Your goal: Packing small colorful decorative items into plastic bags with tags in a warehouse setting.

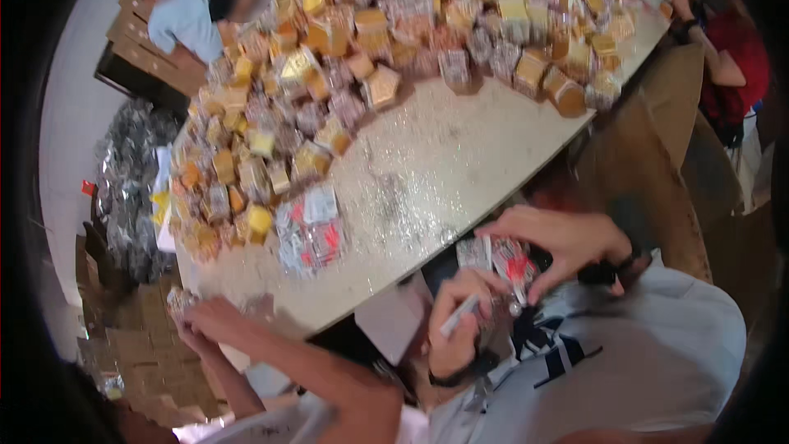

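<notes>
A clear plastic packet with red print (514, 265) is held between my two hands, just off the near edge of the table. My right hand (575, 240) curves over its far side, thumb and fingers closed on it. From below, my left hand (460, 321) grips the packet's lower part, its fingers bent. Against the left thumb lies a small white strip (459, 317); what it is I cannot make out. On the table near its left end lies a larger clear bag with red print (311, 230), touched by neither hand.
A large heap of small wrapped gold, yellow and clear packs (329, 57) covers the far side of the pale table (436, 156). At the left, a co-worker's hands (205, 316) hold a small pack. Other people stand at the far left and right. Cardboard boxes (649, 173) stand at right.
</notes>
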{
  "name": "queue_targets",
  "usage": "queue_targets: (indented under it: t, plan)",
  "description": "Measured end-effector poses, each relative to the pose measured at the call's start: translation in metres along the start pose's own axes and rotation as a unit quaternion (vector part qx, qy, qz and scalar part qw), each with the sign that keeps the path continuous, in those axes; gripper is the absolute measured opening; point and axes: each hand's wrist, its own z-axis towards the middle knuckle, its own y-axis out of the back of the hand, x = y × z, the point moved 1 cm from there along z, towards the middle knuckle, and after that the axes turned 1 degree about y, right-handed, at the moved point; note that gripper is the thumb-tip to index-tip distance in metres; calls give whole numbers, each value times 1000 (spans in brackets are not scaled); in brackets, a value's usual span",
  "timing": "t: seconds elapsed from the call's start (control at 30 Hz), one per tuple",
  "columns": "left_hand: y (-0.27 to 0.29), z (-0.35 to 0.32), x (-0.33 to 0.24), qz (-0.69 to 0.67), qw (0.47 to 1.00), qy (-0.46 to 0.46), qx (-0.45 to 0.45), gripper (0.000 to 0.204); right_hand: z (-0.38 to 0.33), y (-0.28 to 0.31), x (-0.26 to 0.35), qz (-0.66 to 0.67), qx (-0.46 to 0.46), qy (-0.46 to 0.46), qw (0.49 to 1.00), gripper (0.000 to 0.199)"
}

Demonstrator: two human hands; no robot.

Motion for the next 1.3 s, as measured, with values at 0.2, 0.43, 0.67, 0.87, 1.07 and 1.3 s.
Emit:
queue_targets:
  t: [0.2, 0.43, 0.67, 0.87, 1.07, 1.3]
  plan:
    - [-3, 7, -15, -71, 997, 25, -21, 35, -9, -27, 10, 260, -113, -74, 956, 102]
    - [11, -21, -2, -1, 997, 70, -25, 27, -21, -36, 0, 456, -87, -47, 884, 79]
    - [5, -33, 18, -20, 982, 185, -7, 24, -39, -59, -30, 558, -35, -210, 802, 52]
    - [23, -42, 19, -33, 966, 250, -53, 31, -19, -48, -16, 556, 15, -194, 808, 38]
    - [28, -30, 12, 105, 936, 315, -118, 28, -23, -40, -45, 229, -44, -63, 970, 28]
    - [28, -39, 2, 146, 930, 303, -145, 18, -16, -37, -43, 410, 22, -197, 890, 27]
